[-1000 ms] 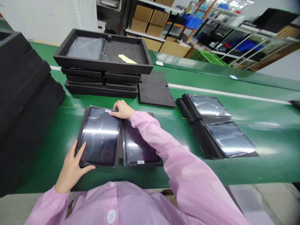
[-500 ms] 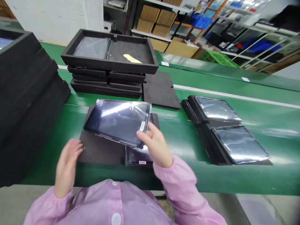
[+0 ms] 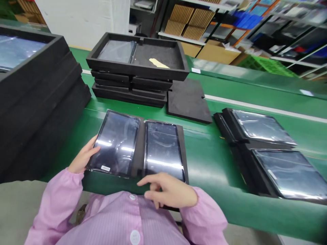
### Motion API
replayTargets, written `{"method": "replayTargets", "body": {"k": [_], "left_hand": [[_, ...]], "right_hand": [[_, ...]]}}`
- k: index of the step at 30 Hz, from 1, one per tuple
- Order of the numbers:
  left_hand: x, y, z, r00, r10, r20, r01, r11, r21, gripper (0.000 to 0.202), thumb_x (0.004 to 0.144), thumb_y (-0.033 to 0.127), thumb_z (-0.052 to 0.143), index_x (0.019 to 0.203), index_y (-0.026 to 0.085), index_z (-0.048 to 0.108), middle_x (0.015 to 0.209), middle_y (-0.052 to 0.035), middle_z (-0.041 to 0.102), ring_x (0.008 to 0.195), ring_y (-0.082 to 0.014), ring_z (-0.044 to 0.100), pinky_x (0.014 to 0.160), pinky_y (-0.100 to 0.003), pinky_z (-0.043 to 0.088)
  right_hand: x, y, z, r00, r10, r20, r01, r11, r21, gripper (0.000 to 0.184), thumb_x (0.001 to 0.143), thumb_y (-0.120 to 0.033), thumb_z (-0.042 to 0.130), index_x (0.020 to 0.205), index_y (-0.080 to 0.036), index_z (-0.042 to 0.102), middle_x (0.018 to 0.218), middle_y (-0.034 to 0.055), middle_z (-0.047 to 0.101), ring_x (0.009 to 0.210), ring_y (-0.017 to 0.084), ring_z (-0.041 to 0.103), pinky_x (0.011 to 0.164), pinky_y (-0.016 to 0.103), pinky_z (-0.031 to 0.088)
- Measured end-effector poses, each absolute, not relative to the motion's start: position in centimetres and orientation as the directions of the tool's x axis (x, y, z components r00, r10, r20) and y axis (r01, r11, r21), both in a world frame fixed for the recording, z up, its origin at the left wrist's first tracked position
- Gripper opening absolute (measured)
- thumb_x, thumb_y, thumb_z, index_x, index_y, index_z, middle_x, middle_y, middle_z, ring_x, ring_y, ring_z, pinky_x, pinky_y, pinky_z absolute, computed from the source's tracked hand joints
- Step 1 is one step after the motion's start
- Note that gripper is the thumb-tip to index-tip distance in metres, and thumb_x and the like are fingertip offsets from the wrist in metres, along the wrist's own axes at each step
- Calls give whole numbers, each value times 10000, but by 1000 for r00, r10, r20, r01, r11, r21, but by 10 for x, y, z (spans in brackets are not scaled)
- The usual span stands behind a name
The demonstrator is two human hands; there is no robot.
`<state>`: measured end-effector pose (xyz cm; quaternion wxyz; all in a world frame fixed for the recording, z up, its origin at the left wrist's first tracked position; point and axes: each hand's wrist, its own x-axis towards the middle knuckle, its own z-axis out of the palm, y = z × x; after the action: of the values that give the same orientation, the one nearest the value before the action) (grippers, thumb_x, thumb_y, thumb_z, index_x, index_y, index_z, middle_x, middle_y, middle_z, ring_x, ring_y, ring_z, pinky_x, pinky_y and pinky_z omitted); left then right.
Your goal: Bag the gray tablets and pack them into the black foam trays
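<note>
While our left hand grips the left edge of the bagged left panel at nine o'clock of the foam tray on the table, we press it flat in its pocket; our right hand, loosely curled and empty, steadies the tray's near edge.

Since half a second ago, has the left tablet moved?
Yes. The left tablet went from lifted and turned above the foam tray to lying flat in its left slot.

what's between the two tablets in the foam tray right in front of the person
In the head view, a raised black foam divider of the tray separates the left tablet from the right tablet; nothing else lies there.
</note>
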<state>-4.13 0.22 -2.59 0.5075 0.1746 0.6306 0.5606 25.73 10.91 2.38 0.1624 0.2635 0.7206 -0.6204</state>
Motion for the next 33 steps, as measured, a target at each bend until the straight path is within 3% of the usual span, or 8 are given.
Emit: {"method": "replayTargets", "body": {"k": [5, 11, 14, 17, 20, 25, 29, 33], "left_hand": [[-47, 8, -29, -359, 826, -434, -281, 348, 894, 830, 766, 474, 751, 1492, 242, 425, 1493, -101, 513, 1314, -317, 546, 1064, -363, 479], [-21, 15, -39, -381, 833, -400, -205, 345, 916, 807, 857, 436, 646, 1552, 232, 289, 1599, -95, 356, 1472, -293, 343, 1214, -423, 295], [-12, 8, -45, -504, 823, -263, 79, 347, 934, 743, 907, 416, 556, 1560, 221, 260, 1638, -97, 263, 1519, -252, 239, 1258, -410, 180], [-11, -12, -43, -576, 816, -42, 432, 348, 832, 646, 936, 413, 499, 1523, 189, 351, 1611, -133, 292, 1512, -264, 254, 1253, -448, 204], [-18, -38, -38, -389, 921, 22, 656, 261, 708, 550, 916, 427, 552, 1424, 217, 512, 1544, -125, 416, 1480, -301, 320, 1228, -494, 267], [-29, -59, -43, -70, 995, 68, 861, 26, 508, 385, 885, 371, 645, 1264, 305, 659, 1375, -88, 614, 1276, -333, 559, 1075, -522, 441], [-35, -51, -42, 76, 967, 244, 903, -170, 394, 247, 963, 332, 548, 1116, 236, 716, 1119, -60, 737, 987, -211, 697, 880, -356, 543], [-32, -42, -33, 91, 941, 327, 893, -222, 391, 236, 980, 331, 518, 911, 224, 717, 938, 11, 761, 848, -140, 725, 808, -252, 556]], "right_hand": [[237, 141, 30, -756, 546, -361, 600, 357, -716, 309, 924, -322, 544, 1161, -187, 689, 603, -16, 692, 561, 144, 636, 614, 259, 463], [198, 196, 24, -667, 739, -94, 668, 538, -514, 231, 910, -225, 572, 1095, -198, 707, 820, 19, 759, 728, 189, 699, 741, 311, 512], [181, 216, 14, -649, 761, 15, 692, 598, -404, 281, 913, -206, 578, 1158, -142, 698, 986, 98, 750, 926, 261, 686, 901, 386, 515], [168, 225, -2, -682, 730, 43, 667, 645, -372, 365, 906, -213, 596, 1229, -57, 662, 1188, 192, 681, 1136, 337, 604, 1051, 456, 448], [165, 225, -16, -726, 687, 37, 629, 685, -367, 433, 897, -213, 603, 1287, -27, 617, 1304, 226, 615, 1256, 362, 534, 1124, 480, 401], [192, 219, -19, -794, 603, 81, 510, 732, -452, 513, 902, -239, 582, 1395, -110, 525, 1408, 187, 562, 1326, 315, 525, 1149, 492, 410], [225, 203, -7, -767, 627, 137, 462, 687, -561, 455, 923, -277, 538, 1355, -140, 565, 1302, 145, 658, 1147, 286, 666, 1038, 478, 522], [248, 177, -2, -727, 673, 135, 451, 617, -645, 378, 931, -278, 524, 1269, -147, 629, 1137, 119, 736, 987, 249, 729, 944, 426, 576]]}}
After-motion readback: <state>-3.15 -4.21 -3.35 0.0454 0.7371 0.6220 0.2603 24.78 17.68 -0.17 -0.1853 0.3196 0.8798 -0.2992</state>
